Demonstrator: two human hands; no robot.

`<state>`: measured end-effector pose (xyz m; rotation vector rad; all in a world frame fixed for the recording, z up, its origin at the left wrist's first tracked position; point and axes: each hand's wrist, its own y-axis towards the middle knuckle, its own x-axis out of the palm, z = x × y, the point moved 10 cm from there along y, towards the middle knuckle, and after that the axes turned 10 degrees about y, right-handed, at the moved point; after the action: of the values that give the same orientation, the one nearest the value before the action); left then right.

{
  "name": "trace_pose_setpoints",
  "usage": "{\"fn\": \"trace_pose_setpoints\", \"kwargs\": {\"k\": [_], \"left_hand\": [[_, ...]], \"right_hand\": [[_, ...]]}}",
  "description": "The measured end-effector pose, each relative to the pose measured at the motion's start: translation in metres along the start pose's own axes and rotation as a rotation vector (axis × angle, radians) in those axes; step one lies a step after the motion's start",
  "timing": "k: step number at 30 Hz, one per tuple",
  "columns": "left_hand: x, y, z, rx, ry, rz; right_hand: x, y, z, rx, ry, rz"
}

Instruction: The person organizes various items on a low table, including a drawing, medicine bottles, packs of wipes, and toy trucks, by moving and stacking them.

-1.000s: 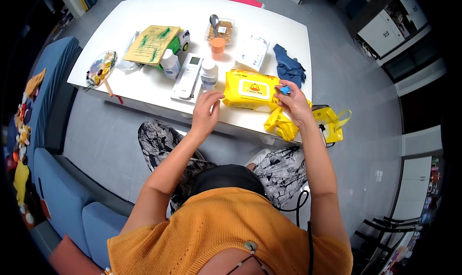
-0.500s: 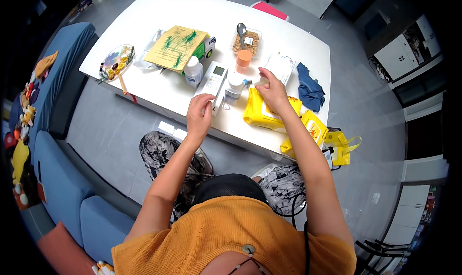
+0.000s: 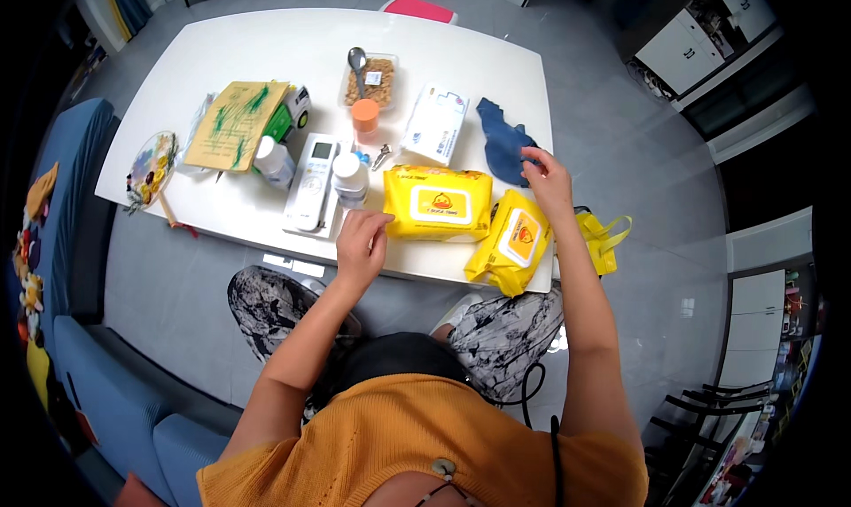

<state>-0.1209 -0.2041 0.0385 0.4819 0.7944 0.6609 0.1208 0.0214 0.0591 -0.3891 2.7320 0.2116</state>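
Note:
My right hand [image 3: 549,186] is at the right edge of a crumpled dark blue cloth [image 3: 505,148], its thumb and fingers apart; whether they touch the fabric is unclear. By the table's front edge, my left hand [image 3: 360,248] has loosely bent fingers beside the left end of a yellow wipes pack [image 3: 441,207]. Nothing shows in its grasp. A second yellow wipes pack [image 3: 514,241] lies tilted near the front right corner, below my right hand. Left of the first pack are a white bottle [image 3: 350,181] and a white remote control [image 3: 314,183].
Farther back on the white table [image 3: 443,46] are a white tissue pack [image 3: 435,124], keys [image 3: 381,158], an orange-capped jar [image 3: 364,117] and a snack tub [image 3: 381,71] with a spoon. Brown card [image 3: 235,126] covers part of a toy truck [image 3: 297,108]. A yellow bag [image 3: 603,241] is beyond the right edge.
The view has turned rightward. My right hand has gone from above the first wipes pack to the blue cloth. My left hand has moved from the remote to beside that pack.

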Motion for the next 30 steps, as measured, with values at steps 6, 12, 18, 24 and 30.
{"fn": "trace_pose_setpoints", "kwargs": {"k": [6,12,18,24,30], "left_hand": [[0.029,0.042,0.027,0.047,-0.008,-0.002],[0.099,0.125,0.029,0.097,0.139,-0.129],[0.152,0.147,0.003,0.047,0.168,-0.213],[0.148,0.152,-0.012,-0.111,0.075,-0.235],[0.153,0.163,-0.014,-0.049,0.170,-0.248]], "right_hand": [[-0.024,0.044,0.044,-0.299,-0.218,-0.122],[0.060,0.071,0.028,-0.514,-0.650,-0.427],[0.120,0.105,0.053,-0.722,-0.676,-0.596],[0.148,0.198,0.035,-0.621,-0.283,-0.391],[0.209,0.242,0.025,-0.865,-0.443,-0.407]]}}
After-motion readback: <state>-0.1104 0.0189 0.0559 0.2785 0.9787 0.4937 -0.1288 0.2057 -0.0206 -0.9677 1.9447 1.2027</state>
